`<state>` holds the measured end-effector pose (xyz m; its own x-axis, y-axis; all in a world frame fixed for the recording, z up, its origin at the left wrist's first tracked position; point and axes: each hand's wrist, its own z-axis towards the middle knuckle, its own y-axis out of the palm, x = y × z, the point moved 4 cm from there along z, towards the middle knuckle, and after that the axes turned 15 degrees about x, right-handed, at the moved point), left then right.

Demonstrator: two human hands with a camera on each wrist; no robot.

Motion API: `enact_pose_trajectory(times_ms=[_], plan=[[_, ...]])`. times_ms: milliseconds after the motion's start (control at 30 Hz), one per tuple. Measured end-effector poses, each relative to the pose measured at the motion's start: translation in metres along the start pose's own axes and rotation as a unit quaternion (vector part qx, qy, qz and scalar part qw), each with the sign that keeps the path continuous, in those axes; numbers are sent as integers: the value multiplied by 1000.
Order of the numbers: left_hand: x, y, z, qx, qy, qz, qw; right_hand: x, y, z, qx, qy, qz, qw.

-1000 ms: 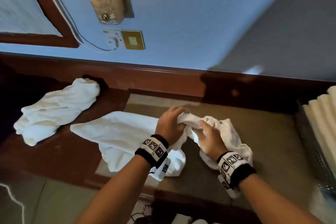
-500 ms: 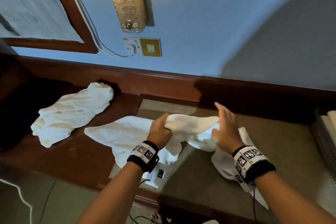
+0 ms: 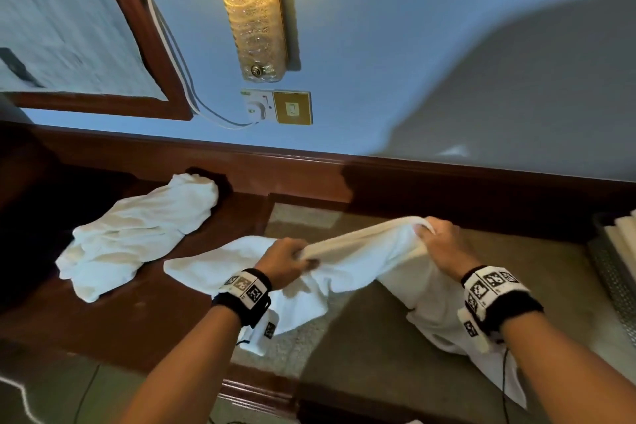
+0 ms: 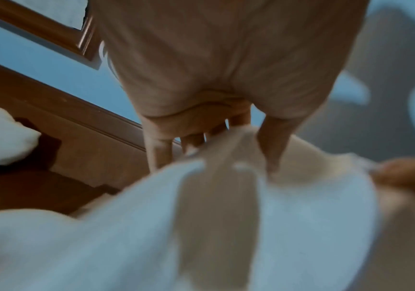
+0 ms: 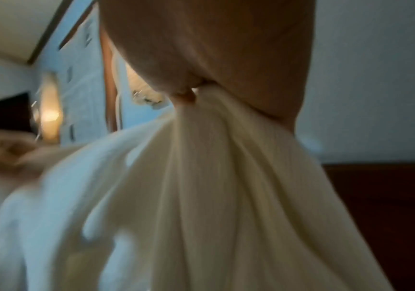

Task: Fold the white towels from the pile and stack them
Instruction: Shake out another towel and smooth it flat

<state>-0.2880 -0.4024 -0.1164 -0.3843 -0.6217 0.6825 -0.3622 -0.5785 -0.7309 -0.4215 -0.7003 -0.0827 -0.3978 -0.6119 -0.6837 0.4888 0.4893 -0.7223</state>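
Note:
A white towel (image 3: 364,248) is stretched between both hands above the table. My left hand (image 3: 292,256) grips its left end in a fist; in the left wrist view the fingers (image 4: 159,147) curl over the towel (image 4: 301,206). My right hand (image 3: 437,237) pinches the right end, lifted a little higher, and the cloth (image 5: 214,177) hangs down from it in folds. The rest of the towel droops to the table on both sides. A second crumpled white towel (image 3: 137,234) lies on the wood at the left.
The table has a dark wooden rim (image 3: 120,327) and an olive inlay (image 3: 361,348). A metal basket (image 3: 612,272) with folded white towels stands at the right edge. A wall lamp (image 3: 254,10), a switch plate (image 3: 292,107) and a framed mirror (image 3: 144,27) are on the wall behind.
My hands have drawn apart, pulling the bunched towel out into a taut band. The right hand went from open beside the cloth to pinching its end, further right.

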Motion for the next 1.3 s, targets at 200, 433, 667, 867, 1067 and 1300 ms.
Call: enact_pose_trajectory(times_ms=[200, 433, 667, 867, 1067, 1300], plan=[[81, -3, 2, 82, 125, -170, 974, -64, 42, -36, -107, -209, 26, 972], [23, -36, 0, 94, 31, 133, 986, -55, 8, -11, 50, -107, 108, 987], [45, -37, -11, 146, 80, -36, 985, -54, 39, -27, -86, -218, -115, 965], [71, -43, -9, 120, 118, 30, 985, -94, 43, -34, -36, -195, 160, 967], [27, -72, -12, 128, 19, 136, 982, -46, 18, -7, -1, -88, 9, 996], [91, -43, 0, 195, 53, -224, 953, -117, 42, -42, -82, -154, 245, 954]])
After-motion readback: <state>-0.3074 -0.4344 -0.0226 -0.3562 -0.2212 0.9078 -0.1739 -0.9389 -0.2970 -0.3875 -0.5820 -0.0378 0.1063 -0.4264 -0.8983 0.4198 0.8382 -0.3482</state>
